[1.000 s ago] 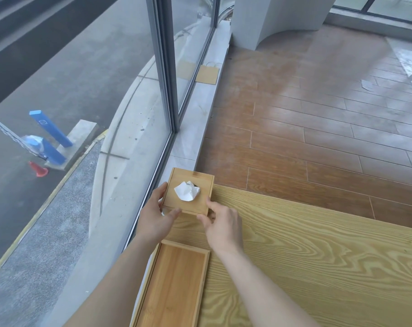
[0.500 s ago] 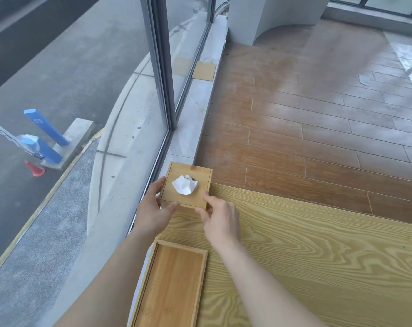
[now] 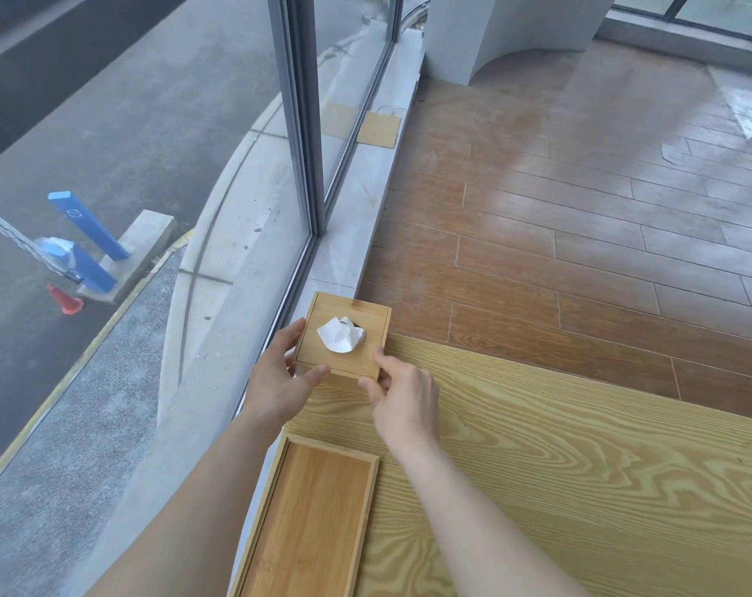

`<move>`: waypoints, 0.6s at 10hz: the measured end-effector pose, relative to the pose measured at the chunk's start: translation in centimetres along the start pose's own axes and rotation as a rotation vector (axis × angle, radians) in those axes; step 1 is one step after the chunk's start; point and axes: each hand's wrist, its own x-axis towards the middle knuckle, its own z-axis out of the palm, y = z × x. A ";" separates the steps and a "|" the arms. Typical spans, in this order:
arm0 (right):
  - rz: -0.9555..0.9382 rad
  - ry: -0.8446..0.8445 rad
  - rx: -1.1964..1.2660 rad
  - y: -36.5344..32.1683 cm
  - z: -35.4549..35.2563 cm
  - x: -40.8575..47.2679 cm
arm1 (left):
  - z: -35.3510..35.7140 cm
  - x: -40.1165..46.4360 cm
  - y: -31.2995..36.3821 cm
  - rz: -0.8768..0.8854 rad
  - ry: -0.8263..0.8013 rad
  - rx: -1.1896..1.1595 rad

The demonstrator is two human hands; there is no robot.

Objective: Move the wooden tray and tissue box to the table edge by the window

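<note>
A square wooden tissue box (image 3: 365,321) with a white tissue poking from its top sits on the far left corner of the light wooden table (image 3: 559,467), right by the window. My left hand (image 3: 279,377) grips its left and near sides. My right hand (image 3: 402,396) grips its near right corner, thumb on the lid. The long empty wooden tray (image 3: 318,519) lies along the table's left edge, just behind my hands, under my left forearm.
Floor-to-ceiling window glass with a dark frame (image 3: 305,122) runs along the left, with a grey stone sill (image 3: 357,200) below it. Brown plank floor (image 3: 581,209) lies beyond the table. A brown paper bag (image 3: 378,129) rests on the sill farther off.
The box and both hands stay at the table's window corner; the view has only shifted slightly. Both hands keep their hold on the box.
</note>
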 end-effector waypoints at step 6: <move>-0.075 -0.131 -0.215 1.7 -2.3 -1.2 | 1.0 -2.2 2.4 0.150 0.105 0.606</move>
